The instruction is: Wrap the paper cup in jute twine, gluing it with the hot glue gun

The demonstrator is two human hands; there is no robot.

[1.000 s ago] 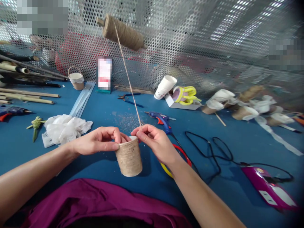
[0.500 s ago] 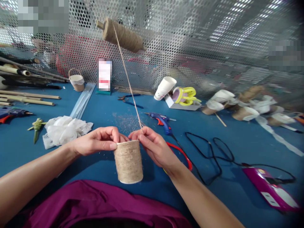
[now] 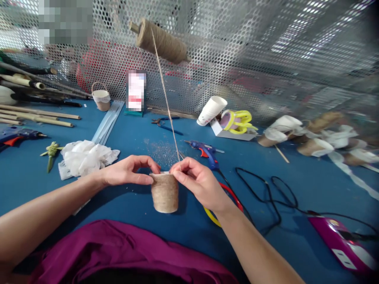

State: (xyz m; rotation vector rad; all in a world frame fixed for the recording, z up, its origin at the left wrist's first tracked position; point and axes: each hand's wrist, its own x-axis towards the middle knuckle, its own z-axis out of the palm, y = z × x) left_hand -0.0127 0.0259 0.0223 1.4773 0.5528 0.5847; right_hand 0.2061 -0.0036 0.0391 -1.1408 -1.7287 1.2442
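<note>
A paper cup wrapped in jute twine [image 3: 165, 195] stands between my hands, its pale rim facing up. My left hand [image 3: 128, 170] grips the left side of that rim, thumb outside and fingertips at the opening. At the right side of the rim, my right hand [image 3: 197, 179] pinches the twine [image 3: 166, 96] between thumb and fingers. From there the strand runs taut up to a large twine spool [image 3: 162, 41] on a stick against the perforated metal screen. Part of the cup's opening is hidden by my fingers.
Right of centre lie a blue glue gun [image 3: 209, 154] and red-and-yellow-handled scissors [image 3: 213, 217]. White lace ribbon [image 3: 87, 157] is bunched at left. Pliers [image 3: 167, 124] and white cups [image 3: 211, 109] are farther back. A black cord [image 3: 268, 197] leads to a purple power strip [image 3: 340, 240].
The cup has tipped from leaning toward me to more upright, showing less of its base. Both hands stay at its rim, and the whole view has shifted slightly.
</note>
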